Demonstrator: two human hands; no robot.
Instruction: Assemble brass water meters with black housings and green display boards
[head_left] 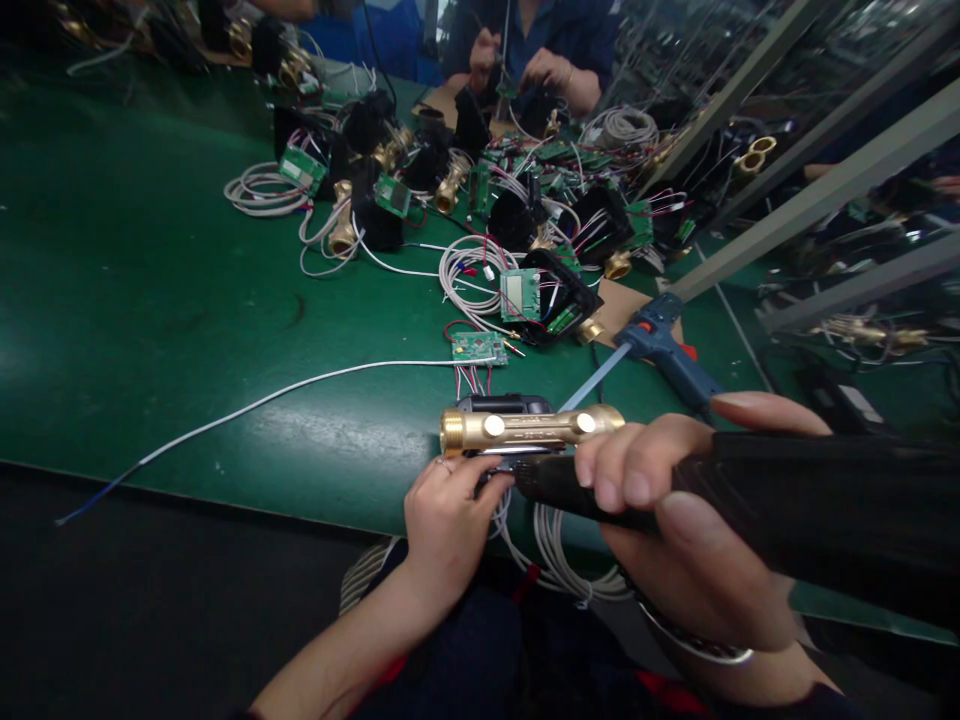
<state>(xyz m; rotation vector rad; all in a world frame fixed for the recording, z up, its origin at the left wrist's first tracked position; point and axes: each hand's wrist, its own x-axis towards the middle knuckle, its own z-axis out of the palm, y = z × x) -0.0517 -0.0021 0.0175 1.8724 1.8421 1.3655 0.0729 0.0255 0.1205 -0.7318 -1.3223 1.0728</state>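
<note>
My right hand (pixel 697 490) is wrapped around a thick black tool (pixel 817 500) that looks like an electric screwdriver, its narrow front end pointing left. My left hand (pixel 450 515) has thumb and forefinger closed near that front end; what lies between them is hidden. Just beyond the fingertips lies a brass pipe fitting (pixel 525 428) with a threaded left end, against a black housing (pixel 506 403). Wires run from the housing to a small green circuit board (pixel 480 348). A white cable (pixel 300 383) stretches left from the board. Coiled grey cable (pixel 555 550) hangs below the fitting.
A blue glue gun (pixel 656 345) with a glue stick lies on cardboard (pixel 619 300) to the right. Several black housings with boards, brass fittings and coiled cables (pixel 480 275) crowd the green table (pixel 187 260). Metal bars (pixel 832 195) rise at right. A co-worker's hands (pixel 546 70) work opposite.
</note>
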